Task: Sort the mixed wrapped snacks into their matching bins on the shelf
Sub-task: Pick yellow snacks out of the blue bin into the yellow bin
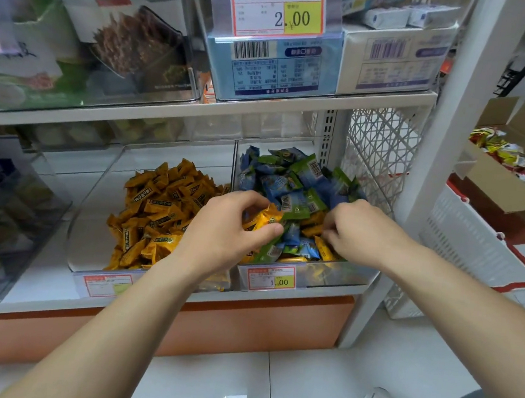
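Bare forearms (120,329) are reaching up to the lowest shelf (325,296), where the left hand (229,227) is pinching a yellow snack (264,219) above the right bin (343,275) — blue-green packets (291,182) are lying there mixed with yellow ones. The right hand (359,232) is curling its fingers into those wrappers — whether it is gripping one cannot be told. A yellow pile (161,208) is filling the left bin (90,240).

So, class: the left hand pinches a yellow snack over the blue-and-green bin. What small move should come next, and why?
Probably swing the left hand leftward and release its yellow snack into the left bin: that bin's pile is all yellow wrappers, while the right bin under the hand holds mostly blue and green ones with yellow strays mixed in.
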The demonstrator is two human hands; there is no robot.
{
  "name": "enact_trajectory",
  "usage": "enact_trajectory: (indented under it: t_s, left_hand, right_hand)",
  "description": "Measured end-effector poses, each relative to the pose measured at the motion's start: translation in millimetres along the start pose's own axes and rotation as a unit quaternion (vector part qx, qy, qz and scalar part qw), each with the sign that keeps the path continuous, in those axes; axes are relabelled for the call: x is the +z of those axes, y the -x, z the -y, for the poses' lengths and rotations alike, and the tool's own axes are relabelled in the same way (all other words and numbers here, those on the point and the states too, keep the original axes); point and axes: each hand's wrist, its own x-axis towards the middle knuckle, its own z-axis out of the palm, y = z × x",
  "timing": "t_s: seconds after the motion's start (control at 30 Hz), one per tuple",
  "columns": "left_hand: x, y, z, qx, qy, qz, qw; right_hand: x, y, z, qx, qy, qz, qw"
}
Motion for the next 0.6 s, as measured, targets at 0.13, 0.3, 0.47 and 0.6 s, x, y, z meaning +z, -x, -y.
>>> enact_trajectory:
  t_s: [0.13,0.3,0.47,0.6]
  left_hand:
    - [3,5,0,-0.037,0.028,0.001,0.999]
    - [9,7,-3,-0.090,0.115,-0.014,0.989]
    - [10,8,-6,-0.150,0.238,-0.007,0.960]
    - [12,5,-17,-0.222,0.423,0.000,0.878]
  right_hand:
    - [2,1,5,0.019,0.001,0.065,0.998]
    - [2,-2,6,0.094,-0.088,0.105,0.986]
    - [-4,1,-4,0.109,-0.174,0.054,0.977]
    - [-9,2,3,0.113,-0.334,-0.053,0.934]
